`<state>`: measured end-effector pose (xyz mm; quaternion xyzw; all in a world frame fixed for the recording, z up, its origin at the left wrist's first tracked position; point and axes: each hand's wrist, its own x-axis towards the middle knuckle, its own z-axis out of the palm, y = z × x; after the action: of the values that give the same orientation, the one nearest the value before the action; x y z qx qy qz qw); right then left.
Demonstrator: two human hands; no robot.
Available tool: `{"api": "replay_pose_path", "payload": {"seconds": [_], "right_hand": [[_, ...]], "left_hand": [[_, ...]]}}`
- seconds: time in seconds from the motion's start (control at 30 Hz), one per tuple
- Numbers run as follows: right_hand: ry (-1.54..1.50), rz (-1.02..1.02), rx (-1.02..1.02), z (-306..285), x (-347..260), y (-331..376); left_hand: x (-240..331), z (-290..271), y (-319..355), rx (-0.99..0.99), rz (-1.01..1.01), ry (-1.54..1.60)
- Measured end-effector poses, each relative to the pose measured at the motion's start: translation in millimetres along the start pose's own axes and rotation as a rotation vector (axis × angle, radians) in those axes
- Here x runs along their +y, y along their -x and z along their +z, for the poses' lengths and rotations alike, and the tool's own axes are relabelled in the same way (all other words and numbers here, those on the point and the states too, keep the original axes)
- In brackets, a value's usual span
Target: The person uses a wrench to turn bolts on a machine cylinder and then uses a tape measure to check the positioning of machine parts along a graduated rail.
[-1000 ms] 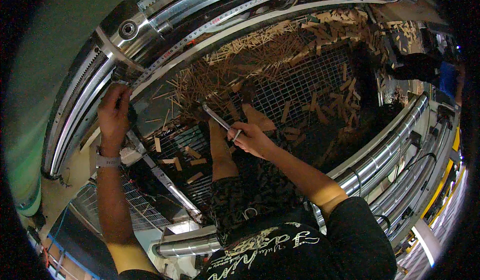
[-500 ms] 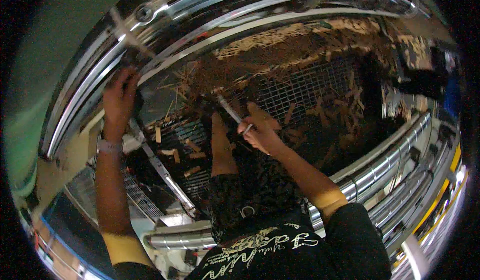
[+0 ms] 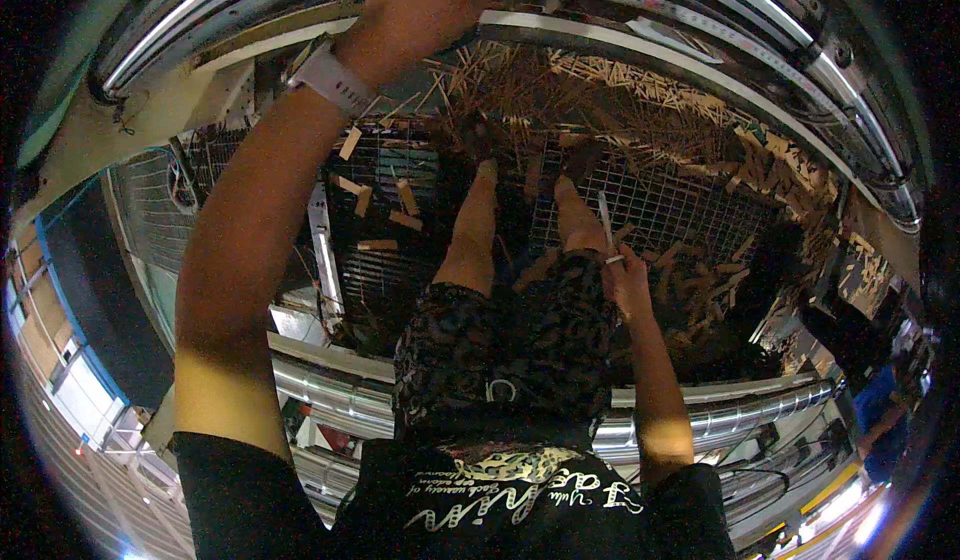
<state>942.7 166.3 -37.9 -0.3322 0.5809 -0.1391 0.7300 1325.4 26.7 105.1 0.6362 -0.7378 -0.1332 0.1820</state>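
Observation:
At the top edge, my left hand (image 3: 425, 10) reaches far over to the metal machine bar, its fingers curled down beside the near end of a graduated measuring strip (image 3: 650, 2). Whatever sits between those fingertips is hidden. The strip runs along the bar to the right of the hand. Lower down, beside my right knee, my right hand (image 3: 628, 285) is closed around a slim pale stick-like tool (image 3: 607, 222). That tool points away from me; its exact kind is unclear. A light-coloured wrist band (image 3: 333, 78) circles my left wrist.
Long shiny rollers (image 3: 720, 410) lie behind me, and a polished rail (image 3: 850, 110) curves ahead. I stand between them on a dark wire-mesh floor (image 3: 660, 195). Thin wood strips (image 3: 620, 80) and several small wood pieces (image 3: 405, 198) lie scattered. At right is another person's blue garment (image 3: 875, 400).
My left hand has moved up and forward to the bar by the measuring strip. My right hand, with the pale tool, has shifted right and back beside my leg. The view has swung.

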Motion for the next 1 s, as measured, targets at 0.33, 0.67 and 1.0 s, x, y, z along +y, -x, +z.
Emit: {"api": "replay_pose_path", "payload": {"seconds": [0.33,0.67,1.0], "right_hand": [[0.245,0.174,0.103,-8.1,-21.4,-15.3],[0.460,-0.120,-0.072,20.4,-2.6,-40.6],[0.490,-0.258,-0.228,38.7,13.3,-42.0]], "left_hand": [[-10.7,-4.7,-1.8,0.034,-0.055,-0.030],[-9.0,-1.5,-2.5,0.141,-0.051,-0.103],[-3.5,-5.1,-1.4,0.110,-0.086,-0.149]]}}
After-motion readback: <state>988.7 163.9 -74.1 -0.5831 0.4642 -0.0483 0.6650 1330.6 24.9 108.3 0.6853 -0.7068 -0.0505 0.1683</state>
